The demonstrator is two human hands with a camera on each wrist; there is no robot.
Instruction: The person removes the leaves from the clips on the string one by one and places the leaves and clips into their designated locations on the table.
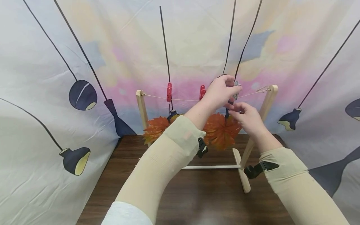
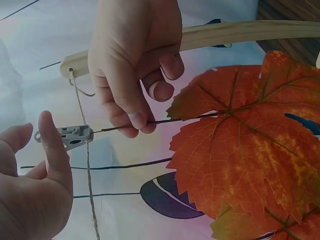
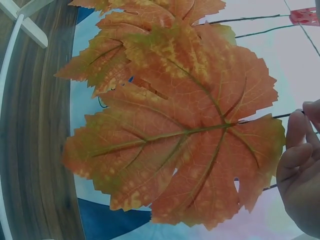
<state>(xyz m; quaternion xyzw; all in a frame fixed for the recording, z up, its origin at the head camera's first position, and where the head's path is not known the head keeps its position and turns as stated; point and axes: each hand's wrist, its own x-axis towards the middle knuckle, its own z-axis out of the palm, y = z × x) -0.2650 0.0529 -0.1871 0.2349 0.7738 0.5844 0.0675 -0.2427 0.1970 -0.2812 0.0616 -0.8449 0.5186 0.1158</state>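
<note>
An orange autumn leaf (image 3: 200, 145) hangs by its dark stem (image 2: 165, 120); my right hand (image 1: 248, 118) pinches that stem between thumb and fingertips. At the stem's end a grey clothespin (image 2: 75, 135) sits on the twine (image 2: 91, 185), near the right post. My left hand (image 1: 220, 93) is beside this clothespin. In the left wrist view one of its fingers (image 2: 56, 150) crosses in front of the clothespin, and the thumb side stands apart from its tail. Other orange leaves (image 1: 156, 126) hang to the left, partly behind my left forearm.
Red clothespins (image 1: 169, 92) grip the twine further left. The twine runs between two wooden posts (image 1: 268, 100) of a rack with a white lower bar (image 1: 211, 167), standing on a dark wood table (image 1: 197, 200). Behind hangs a cloth printed with lamps (image 1: 82, 95).
</note>
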